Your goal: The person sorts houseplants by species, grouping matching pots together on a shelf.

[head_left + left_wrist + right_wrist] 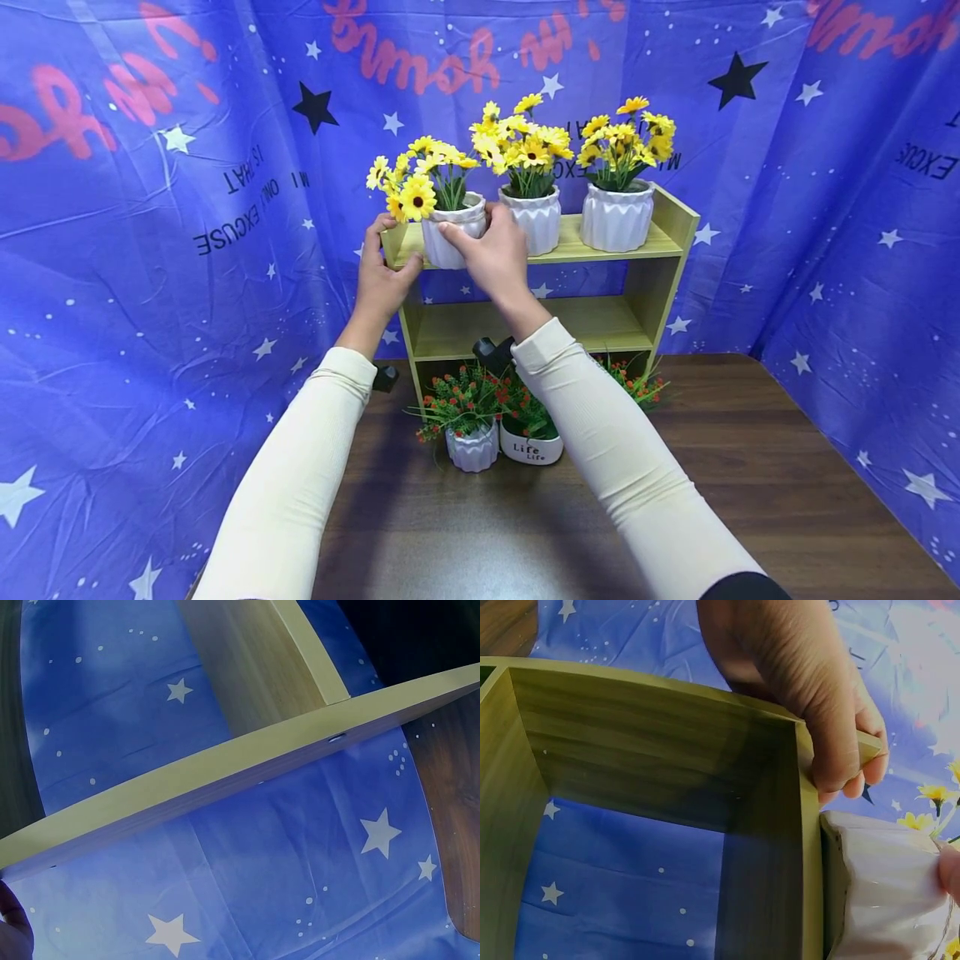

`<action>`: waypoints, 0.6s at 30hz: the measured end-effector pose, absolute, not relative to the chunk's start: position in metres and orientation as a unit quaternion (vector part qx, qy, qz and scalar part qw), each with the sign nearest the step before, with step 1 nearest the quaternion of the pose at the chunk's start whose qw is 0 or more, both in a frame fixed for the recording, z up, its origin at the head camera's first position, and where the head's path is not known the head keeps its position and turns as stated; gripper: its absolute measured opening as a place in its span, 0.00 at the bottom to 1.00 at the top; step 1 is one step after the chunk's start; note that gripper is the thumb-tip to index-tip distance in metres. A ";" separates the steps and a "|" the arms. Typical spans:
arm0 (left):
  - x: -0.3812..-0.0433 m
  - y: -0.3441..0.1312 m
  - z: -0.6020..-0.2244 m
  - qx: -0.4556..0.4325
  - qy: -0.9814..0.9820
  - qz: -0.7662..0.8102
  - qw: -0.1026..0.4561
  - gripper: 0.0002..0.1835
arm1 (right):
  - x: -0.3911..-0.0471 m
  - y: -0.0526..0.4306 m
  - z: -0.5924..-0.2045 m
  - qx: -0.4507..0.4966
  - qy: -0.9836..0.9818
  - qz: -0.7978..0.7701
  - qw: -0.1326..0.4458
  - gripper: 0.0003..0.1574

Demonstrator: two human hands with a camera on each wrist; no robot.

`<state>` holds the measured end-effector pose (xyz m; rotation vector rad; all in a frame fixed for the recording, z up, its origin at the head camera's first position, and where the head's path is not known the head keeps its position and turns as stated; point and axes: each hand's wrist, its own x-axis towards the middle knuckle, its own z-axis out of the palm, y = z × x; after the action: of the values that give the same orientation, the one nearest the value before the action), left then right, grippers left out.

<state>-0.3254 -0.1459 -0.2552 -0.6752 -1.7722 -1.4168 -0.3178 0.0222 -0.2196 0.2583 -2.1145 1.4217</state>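
My right hand (498, 254) grips a white fluted flowerpot (454, 233) of yellow daisies (417, 197), thumb on its front and fingers round its right side. This pot is at the left end of the wooden shelf's top board. My left hand (384, 275) holds the upper left corner of the wooden shelf (525, 329); in the right wrist view its thumb (834, 754) lies over the board's edge, close to the pot (892, 889). Two more white daisy pots, a middle one (542, 221) and a right one (617, 218), stand along the same board.
Below, a white pot (472, 450) with red-flowered greenery and a white oval planter (531, 450) marked "Life" stand on the brown wooden table (750, 467). More red flowers (637, 387) show behind my right sleeve. A blue starred curtain (187, 333) hangs behind and beside the shelf.
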 end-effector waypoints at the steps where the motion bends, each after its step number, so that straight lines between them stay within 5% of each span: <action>1: -0.325 -0.146 -0.255 -0.261 -0.694 -0.556 0.375 0.26 | -0.319 0.021 -0.219 0.095 -0.792 0.529 0.289 0.42; 18: -0.325 -0.146 -0.254 -0.250 -0.699 -0.561 0.365 0.27 | -0.308 0.026 -0.223 0.121 -0.783 0.547 0.269 0.48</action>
<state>-0.3247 -0.1464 -0.2541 -0.6428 -1.7987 -1.4431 -0.3085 0.0261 -0.2231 0.3257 -2.1117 1.4760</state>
